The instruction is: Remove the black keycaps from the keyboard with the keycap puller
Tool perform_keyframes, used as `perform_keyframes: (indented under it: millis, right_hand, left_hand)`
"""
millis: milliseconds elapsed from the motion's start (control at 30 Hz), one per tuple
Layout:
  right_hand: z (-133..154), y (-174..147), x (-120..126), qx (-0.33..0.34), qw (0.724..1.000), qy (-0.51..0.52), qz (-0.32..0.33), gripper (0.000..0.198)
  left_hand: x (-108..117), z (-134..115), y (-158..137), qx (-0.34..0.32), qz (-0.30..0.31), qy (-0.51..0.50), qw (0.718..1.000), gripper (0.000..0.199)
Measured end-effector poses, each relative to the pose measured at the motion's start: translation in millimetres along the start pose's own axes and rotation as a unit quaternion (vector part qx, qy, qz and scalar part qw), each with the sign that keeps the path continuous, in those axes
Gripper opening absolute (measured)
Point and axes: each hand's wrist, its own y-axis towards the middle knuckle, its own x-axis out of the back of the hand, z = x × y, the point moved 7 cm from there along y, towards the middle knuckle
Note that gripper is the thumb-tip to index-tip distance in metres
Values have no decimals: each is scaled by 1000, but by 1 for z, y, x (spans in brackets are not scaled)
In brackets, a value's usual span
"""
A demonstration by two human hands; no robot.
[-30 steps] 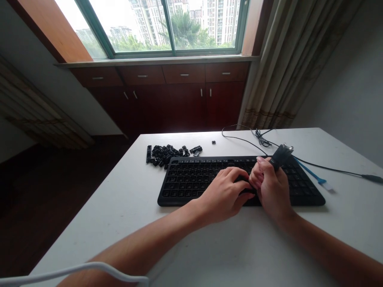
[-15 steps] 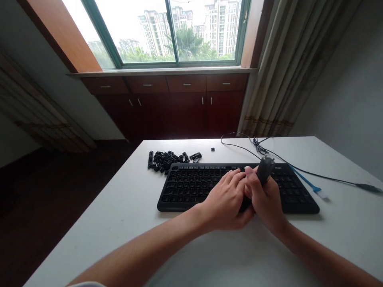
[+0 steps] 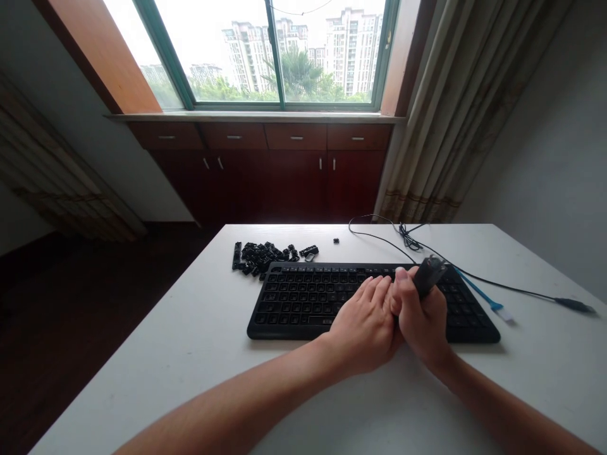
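Observation:
My right hand (image 3: 424, 322) is wrapped round a black handheld tool (image 3: 429, 275) with a jagged upper end pointing up and away; its exact kind does not show. My left hand (image 3: 363, 325) presses against the right one, fingers together, apparently round the tool's lower part, which is hidden. Both hands are over a black keyboard (image 3: 294, 297), whose right half they partly cover. Many of its key positions look bare of caps. A heap of loose black keycaps (image 3: 265, 256) lies beyond its left end.
A single small black piece (image 3: 336, 241) sits behind the keyboard. A black cable (image 3: 493, 282) runs across the white table (image 3: 180, 354), bundled near the back edge and ending in a connector (image 3: 573, 306). A blue-handled brush-like item (image 3: 496, 306) lies by the keyboard's right end.
The tool's upper end has moved slightly right and down, with the right hand still round it. The left hand has shifted slightly. The view has moved a little.

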Motion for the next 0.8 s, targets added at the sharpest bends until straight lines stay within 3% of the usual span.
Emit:
perform_keyframes:
  millis: [67,167,367,500,633,800]
  right_hand:
    - [15,13,0,-2,997,58,-47,43]
    - [26,30,-7,-9,992,121,-37,42]
    - [-14,37,17,-89,981,160,-68,42]
    - [-26,43,34,-104,971,189,-102,40]
    - [-27,44,31,-117,970,192,-98,39]
    - [-26,36,22,-114,975,175,-73,42]
  left_hand:
    - [1,1,1,22,-2,-4,1000,67]
    - [4,4,3,45,-12,-20,999,71]
    - [12,15,1,62,-40,-108,991,47]
    - [18,18,-2,36,-61,-140,988,38]
    - [25,17,-3,2,-62,-118,991,29]
    - [25,17,1,2,-51,-128,990,33]
